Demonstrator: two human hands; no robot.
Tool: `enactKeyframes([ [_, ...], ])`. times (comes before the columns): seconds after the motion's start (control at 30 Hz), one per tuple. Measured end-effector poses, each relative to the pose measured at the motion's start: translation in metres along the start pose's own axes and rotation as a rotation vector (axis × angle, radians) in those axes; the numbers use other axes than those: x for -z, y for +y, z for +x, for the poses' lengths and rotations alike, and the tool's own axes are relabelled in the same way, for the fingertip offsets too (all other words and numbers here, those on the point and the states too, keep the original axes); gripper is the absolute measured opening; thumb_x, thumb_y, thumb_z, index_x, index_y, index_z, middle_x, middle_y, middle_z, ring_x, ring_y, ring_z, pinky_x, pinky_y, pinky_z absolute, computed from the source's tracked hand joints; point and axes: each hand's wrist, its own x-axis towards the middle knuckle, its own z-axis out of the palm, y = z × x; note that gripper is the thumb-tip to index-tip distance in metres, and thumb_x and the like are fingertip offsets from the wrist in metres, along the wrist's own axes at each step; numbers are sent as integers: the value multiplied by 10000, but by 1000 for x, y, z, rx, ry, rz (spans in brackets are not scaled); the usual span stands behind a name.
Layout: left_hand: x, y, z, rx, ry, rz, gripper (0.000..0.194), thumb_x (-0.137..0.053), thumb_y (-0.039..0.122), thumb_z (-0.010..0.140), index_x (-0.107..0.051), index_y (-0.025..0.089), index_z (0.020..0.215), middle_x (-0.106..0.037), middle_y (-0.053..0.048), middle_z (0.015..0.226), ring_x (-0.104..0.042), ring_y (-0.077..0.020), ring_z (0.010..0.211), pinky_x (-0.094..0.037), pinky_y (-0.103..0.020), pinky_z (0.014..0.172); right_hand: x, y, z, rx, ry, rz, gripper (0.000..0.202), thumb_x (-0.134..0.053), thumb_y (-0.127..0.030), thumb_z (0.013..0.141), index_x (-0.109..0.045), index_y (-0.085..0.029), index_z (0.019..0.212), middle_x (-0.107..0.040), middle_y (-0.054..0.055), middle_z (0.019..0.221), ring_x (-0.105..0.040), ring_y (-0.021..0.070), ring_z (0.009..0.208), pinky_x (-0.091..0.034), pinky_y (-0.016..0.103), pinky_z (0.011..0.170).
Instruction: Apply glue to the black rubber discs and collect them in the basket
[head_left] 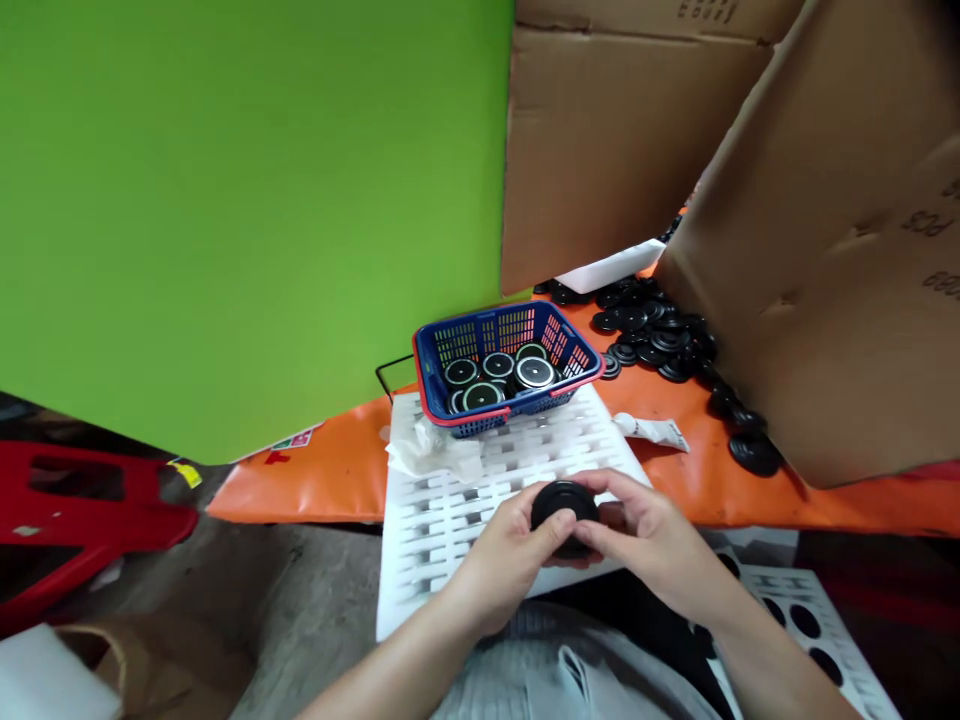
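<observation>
Both hands grip one round black disc point(564, 500), held above the near right part of a white slotted foam sheet point(431, 555). My left hand point(514, 545) is closed round the disc's left side, its thumb across the top. From the right, my right hand point(645, 525) closes on the disc with thumb and fingers; its underside is hidden. Beyond the hands, a blue basket with a red rim point(510, 405) stands on the sheet. Inside lie several black discs with pale rings point(482, 396).
A crumpled white wrapper point(435, 450) lies left on the sheet, a white tube point(652, 432) to its right. Black discs point(652, 335) pile on the orange cover point(330, 470). A green panel point(247, 200) and cardboard point(840, 240) rise behind. A red plastic stool point(90, 500) stands left.
</observation>
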Motion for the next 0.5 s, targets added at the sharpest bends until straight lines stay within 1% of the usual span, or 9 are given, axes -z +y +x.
enactKeyframes([
  [0.07,2,0,-6,-2,28,65,323,-658,415,869,-620,147,1045,-699,-76,884,-688,-210,783,-511,-317,736,13,12,2,-4,190,164,411,-828,-290,705,-673,-202,1076,-687,5,791,-627,120,595,-565,235,557],
  [0.1,4,2,-11,1,33,121,298,-646,411,875,-616,144,1005,-691,-67,836,-680,-198,741,-501,-299,700,27,17,6,2,286,243,378,-827,-315,705,-680,-202,1035,-673,4,758,-606,113,563,-541,213,499],
  [0.13,8,6,-19,11,33,191,278,-637,400,880,-617,145,989,-681,-60,817,-674,-188,715,-490,-284,668,43,22,11,4,342,296,332,-804,-368,725,-679,-206,986,-659,6,740,-588,108,538,-505,191,434],
  [0.17,12,10,-28,26,35,266,263,-631,386,882,-624,146,987,-673,-57,815,-668,-182,699,-482,-272,642,60,25,17,-9,359,335,306,-777,-419,741,-676,-198,927,-643,16,719,-564,102,509,-474,181,384],
  [0.23,22,22,-47,63,61,403,245,-625,355,880,-646,154,1019,-662,-55,863,-668,-178,708,-479,-258,617,88,32,32,-67,340,398,320,-747,-471,748,-660,-171,820,-604,34,671,-503,85,449,-416,162,319],
  [0.3,34,36,-66,57,149,514,249,-624,339,872,-662,154,1034,-653,-46,862,-652,-164,683,-488,-253,604,104,37,48,-124,301,460,351,-746,-487,745,-631,-156,755,-554,28,627,-441,63,411,-360,139,285],
  [0.4,53,54,-89,-11,353,618,246,-648,330,849,-670,141,1005,-643,-22,763,-605,-138,608,-478,-233,555,109,40,72,-164,273,540,336,-754,-445,757,-567,-169,710,-461,-30,569,-351,26,371,-286,99,262],
  [0.43,59,58,-95,-20,410,628,236,-652,329,846,-674,137,982,-642,-17,731,-597,-134,592,-468,-225,539,107,39,77,-166,276,562,313,-757,-394,763,-544,-175,695,-435,-47,554,-326,16,361,-273,89,259],
  [0.5,70,63,-104,-9,472,598,236,-648,332,854,-684,128,966,-639,-12,682,-593,-130,571,-455,-214,524,105,32,81,-141,304,601,266,-750,-274,760,-516,-185,670,-405,-67,532,-303,7,346,-269,80,255],
])
